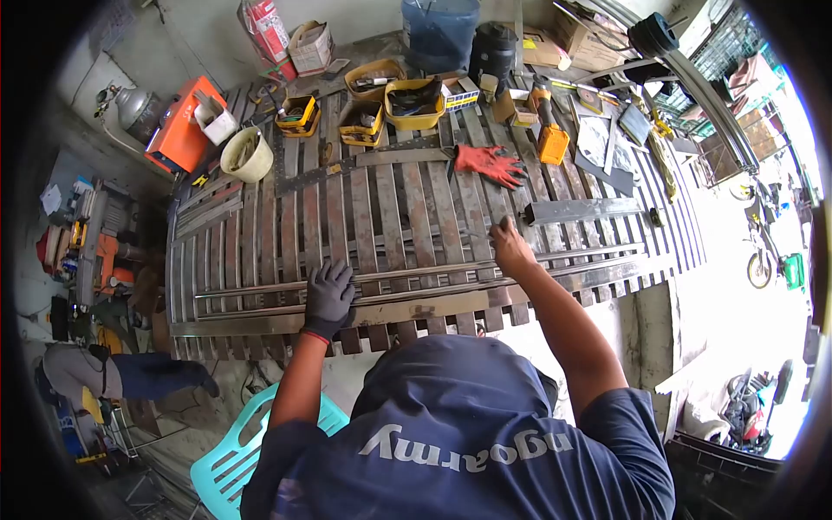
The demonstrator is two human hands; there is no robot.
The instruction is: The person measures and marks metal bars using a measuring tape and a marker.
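My left hand [329,296], in a grey glove with a red cuff, lies over the long thin metal bars [407,270] near the front of the slatted bench, fingers extended. My bare right hand [513,248] is at the right part of these bars, its fingers curled together; what they hold, if anything, is too small to make out. Short pieces sit between the parallel bars. In front of them runs a wide flat metal strip [416,309]. A dark square tube [582,211] lies right of my right hand, and a red glove [490,165] lies beyond it.
The slatted metal bench [336,208] carries yellow containers [414,121], a white bucket [247,156], a yellow angle grinder [553,143] and a blue bucket [440,35]. An orange machine [184,126] stands left. Behind is a turquoise chair [234,459]; another person [130,373] is at left.
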